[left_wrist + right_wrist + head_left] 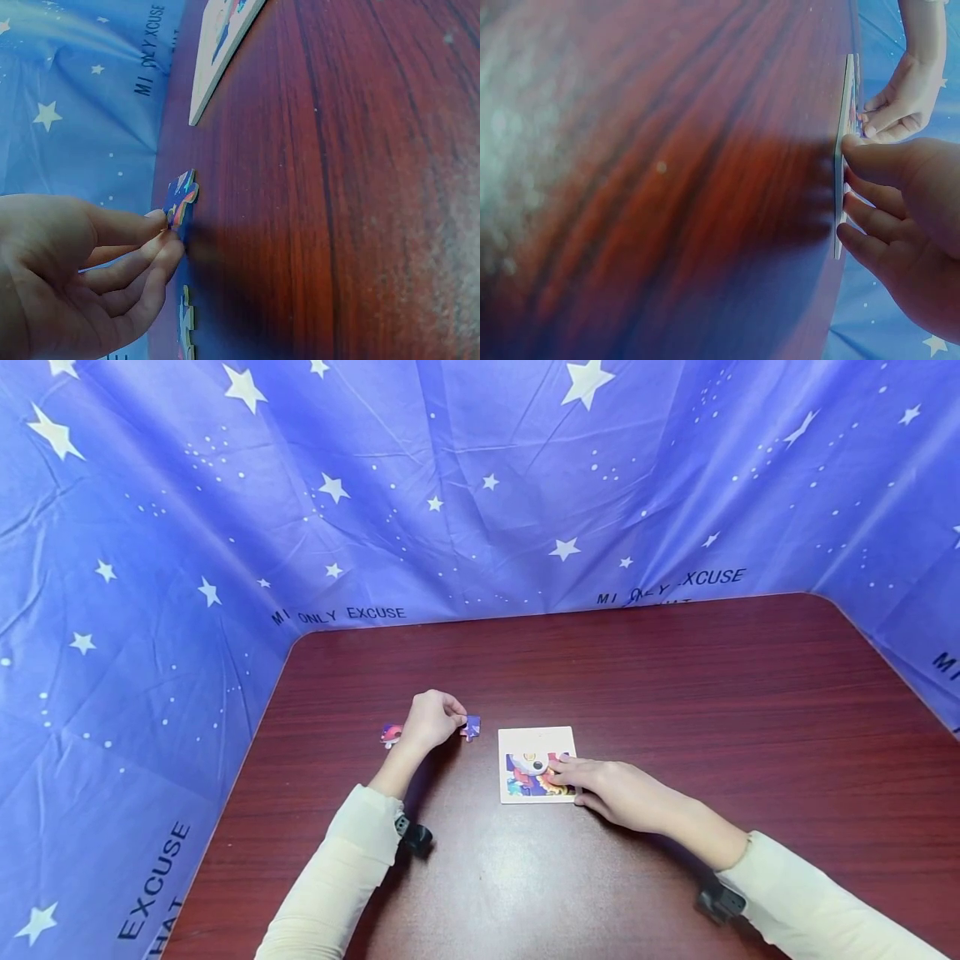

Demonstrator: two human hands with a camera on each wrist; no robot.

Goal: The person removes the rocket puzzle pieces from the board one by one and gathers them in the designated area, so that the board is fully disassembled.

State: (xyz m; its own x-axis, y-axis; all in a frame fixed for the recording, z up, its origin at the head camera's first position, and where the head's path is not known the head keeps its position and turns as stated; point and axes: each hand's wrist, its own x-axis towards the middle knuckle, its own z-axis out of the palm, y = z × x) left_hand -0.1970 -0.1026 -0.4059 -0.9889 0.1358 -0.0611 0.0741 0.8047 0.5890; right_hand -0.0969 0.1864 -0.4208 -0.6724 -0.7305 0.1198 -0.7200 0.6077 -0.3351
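Observation:
A small purple jigsaw piece (472,727) is pinched between the thumb and fingers of my left hand (435,718), close over the table left of the puzzle board. In the left wrist view this jigsaw piece (181,196) shows blue and red print. Beside that hand lies another jigsaw piece (391,734), red and purple, partly hidden by the wrist. The square, pale-framed puzzle board (534,739) holds colourful pieces in its lower part, and its upper part is bare. My right hand (618,789) rests on the board's right side, fingers extended over the pieces, thumb at the edge.
The dark red wooden table (675,693) reaches back to a blue curtain (480,485) printed with white stars and lettering, which also hangs along both sides. A black wrist camera (415,837) sits on the left sleeve, another camera (722,900) on the right.

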